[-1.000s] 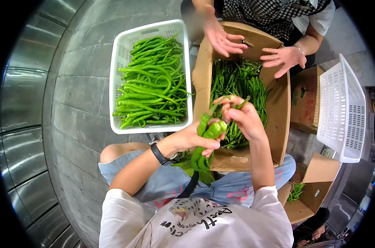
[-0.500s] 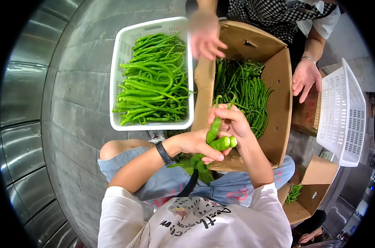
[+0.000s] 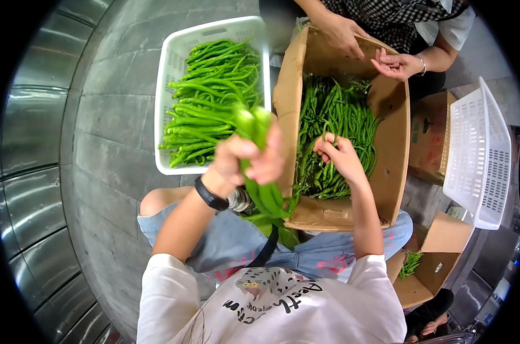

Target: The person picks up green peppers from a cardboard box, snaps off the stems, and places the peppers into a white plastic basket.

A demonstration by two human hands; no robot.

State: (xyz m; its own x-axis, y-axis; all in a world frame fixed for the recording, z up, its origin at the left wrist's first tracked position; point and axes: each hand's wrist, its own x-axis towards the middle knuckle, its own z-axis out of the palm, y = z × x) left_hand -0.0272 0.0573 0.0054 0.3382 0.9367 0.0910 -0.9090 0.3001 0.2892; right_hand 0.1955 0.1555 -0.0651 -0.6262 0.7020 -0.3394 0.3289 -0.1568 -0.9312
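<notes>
My left hand (image 3: 248, 157), blurred by motion, grips a bunch of green peppers (image 3: 263, 198) near the right edge of the white basket (image 3: 159, 114). Long green peppers (image 3: 208, 103) lie piled in that basket. Over the open cardboard box (image 3: 288, 74) is my right hand (image 3: 335, 150), its thumb and fingers pinched on a thin green pepper, of which only a small part shows. Darker green peppers (image 3: 348, 114) fill the bottom of the box beneath it.
Across the box, a person's two hands (image 3: 343, 37) (image 3: 398, 64) are at its far rim. To the right, a white basket (image 3: 477, 149) leans by a cardboard box (image 3: 429, 123). A smaller open box (image 3: 446, 235) holds some peppers at the lower right.
My left hand has moved left and up with the bunch, toward the white basket. My right hand has parted from it to the right. The other person's hands have come together at the box's far rim.
</notes>
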